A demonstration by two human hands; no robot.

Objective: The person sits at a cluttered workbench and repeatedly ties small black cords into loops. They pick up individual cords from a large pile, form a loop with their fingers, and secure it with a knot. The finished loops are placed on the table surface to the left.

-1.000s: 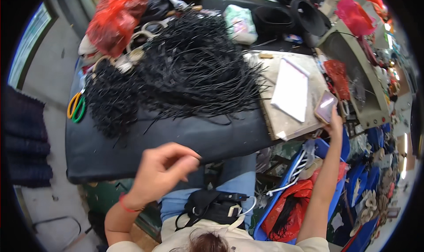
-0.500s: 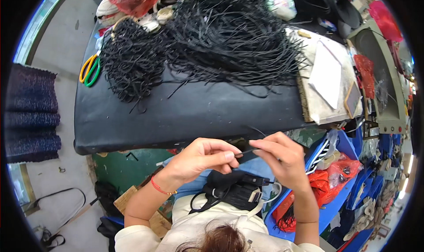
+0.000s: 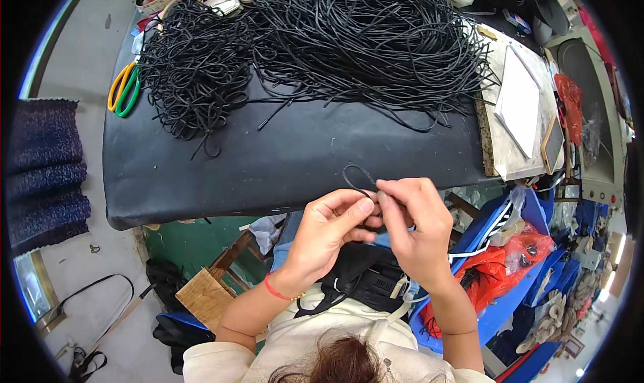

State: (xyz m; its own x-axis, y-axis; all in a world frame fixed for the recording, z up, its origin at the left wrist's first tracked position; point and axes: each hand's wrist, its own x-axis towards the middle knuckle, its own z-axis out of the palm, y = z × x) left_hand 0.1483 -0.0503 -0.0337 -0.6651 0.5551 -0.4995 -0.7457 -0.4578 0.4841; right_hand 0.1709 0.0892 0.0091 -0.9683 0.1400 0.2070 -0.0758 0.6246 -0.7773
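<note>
A thin black cord (image 3: 346, 177) runs between my two hands, and part of it bends into a small loop above the fingertips. My left hand (image 3: 335, 225) pinches it between thumb and fingers. Close against it, my right hand (image 3: 421, 225) pinches the cord too; the ends inside the fingers are hidden. Beyond my hands, a tangled heap of looped black cords (image 3: 194, 68) lies at the left of the black padded table (image 3: 288, 158). A larger heap of long, loose black cords (image 3: 376, 54) spreads to its right.
Scissors with yellow and green handles (image 3: 126, 88) lie near the table's left edge. On the right stands a pale board (image 3: 496, 131) bearing a white sheet (image 3: 518, 104). A blue bin (image 3: 483, 329) with red plastic bags (image 3: 486, 279) sits beside my right arm. A wooden stool (image 3: 203, 296) stands lower left.
Both hands have moved up toward the table edge and closer together. The cord now shows a loop above the fingers. My view has shifted slightly.
</note>
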